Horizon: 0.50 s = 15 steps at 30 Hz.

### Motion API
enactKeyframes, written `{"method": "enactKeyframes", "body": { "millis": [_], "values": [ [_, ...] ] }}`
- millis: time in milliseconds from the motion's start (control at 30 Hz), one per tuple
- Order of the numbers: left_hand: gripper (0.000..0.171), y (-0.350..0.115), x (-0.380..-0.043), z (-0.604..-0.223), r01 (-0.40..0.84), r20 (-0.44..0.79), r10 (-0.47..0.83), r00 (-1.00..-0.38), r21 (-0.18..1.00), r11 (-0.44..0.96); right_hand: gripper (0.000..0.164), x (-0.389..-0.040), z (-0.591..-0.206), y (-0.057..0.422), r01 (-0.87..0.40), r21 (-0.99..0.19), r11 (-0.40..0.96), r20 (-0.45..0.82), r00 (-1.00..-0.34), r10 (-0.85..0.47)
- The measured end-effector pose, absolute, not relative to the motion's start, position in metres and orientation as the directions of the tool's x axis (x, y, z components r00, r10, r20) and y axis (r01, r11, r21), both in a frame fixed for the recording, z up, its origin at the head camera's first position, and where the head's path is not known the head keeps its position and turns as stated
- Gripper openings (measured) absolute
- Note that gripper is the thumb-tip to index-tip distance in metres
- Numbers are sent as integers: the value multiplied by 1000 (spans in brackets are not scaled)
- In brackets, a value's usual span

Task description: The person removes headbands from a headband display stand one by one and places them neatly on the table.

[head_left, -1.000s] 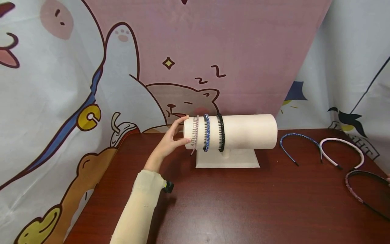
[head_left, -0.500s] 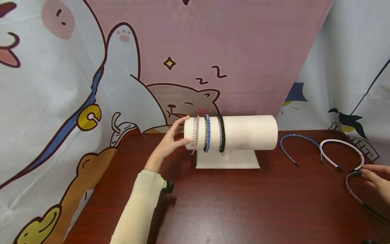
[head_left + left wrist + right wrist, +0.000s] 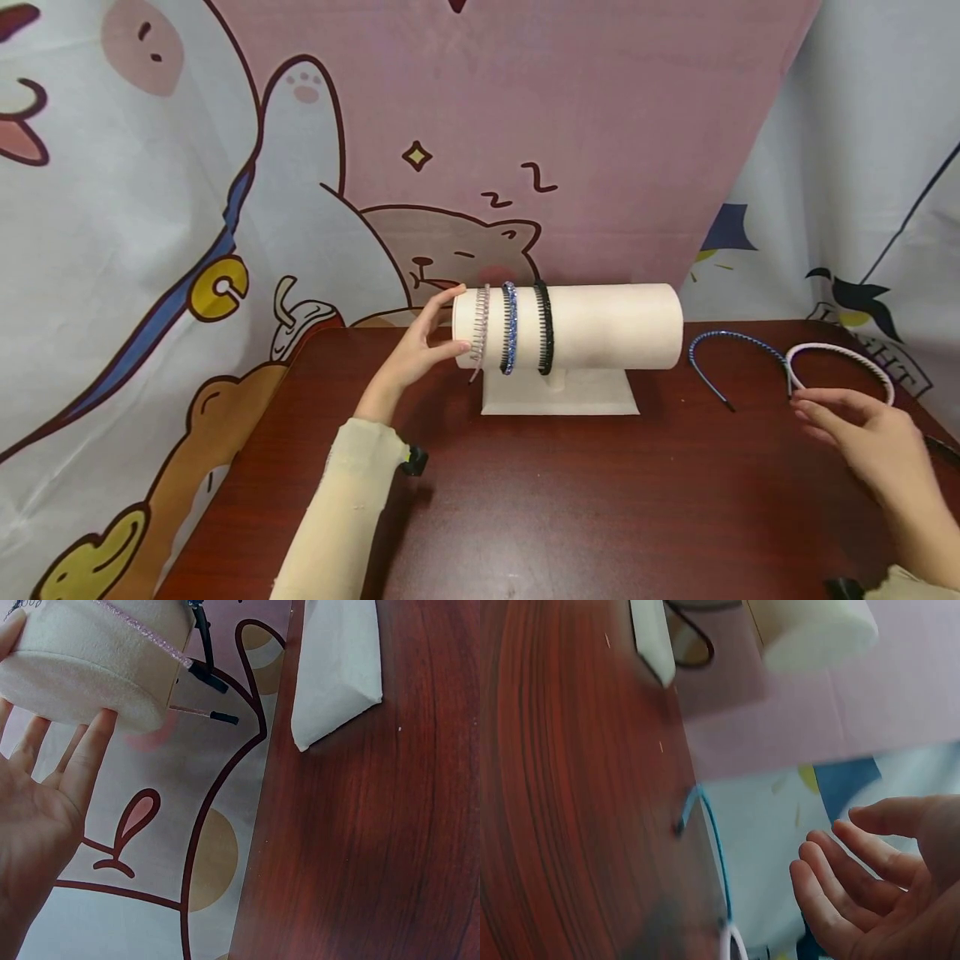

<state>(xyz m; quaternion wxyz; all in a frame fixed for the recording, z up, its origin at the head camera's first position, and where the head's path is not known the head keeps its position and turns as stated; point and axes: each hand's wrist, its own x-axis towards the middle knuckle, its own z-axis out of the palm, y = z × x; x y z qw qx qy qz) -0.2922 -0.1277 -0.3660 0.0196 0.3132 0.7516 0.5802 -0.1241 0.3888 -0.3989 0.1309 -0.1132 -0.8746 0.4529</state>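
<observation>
A cream cylindrical display stand (image 3: 615, 325) stands near the table's back edge. My left hand (image 3: 411, 354) holds its left end, thumb in front and fingers behind; in the left wrist view, fingertips (image 3: 101, 724) touch the end's rim. Three toothed headbands sit around the roll: a pale pink one (image 3: 481, 329), a glittery blue one (image 3: 512, 329) and a black one (image 3: 547, 329). On the right, my right hand (image 3: 873, 446) hovers by a white headband (image 3: 858, 355) and a slim blue headband (image 3: 723, 333). The right wrist view shows its fingers loosely bent around nothing.
A dark headband (image 3: 943, 450) is partly hidden behind my right hand at the right edge. The reddish-brown table (image 3: 600, 517) meets a cartoon-printed cloth (image 3: 622, 125) at its back and sides.
My right hand has come in from the right edge and moved left, past the dark pinkish headband to the white one. My left hand stays on the display stand.
</observation>
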Motion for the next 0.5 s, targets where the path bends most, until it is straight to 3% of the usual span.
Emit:
{"method": "enactKeyframes", "body": {
  "millis": [200,367,500],
  "values": [
    [78,-129,-292,-367,450,335,490,-805,883,135,13,-135,-395,352,-53,-851,523,168,-970,175],
    [79,-130,-292,-367,454,340,492,-802,882,131,30,-144,-394,319,-94,-829,551,185,-976,113],
    [79,-129,-293,-367,455,340,493,-801,881,131,31,-150,-394,296,-140,-819,556,208,-976,61]
  ]
}}
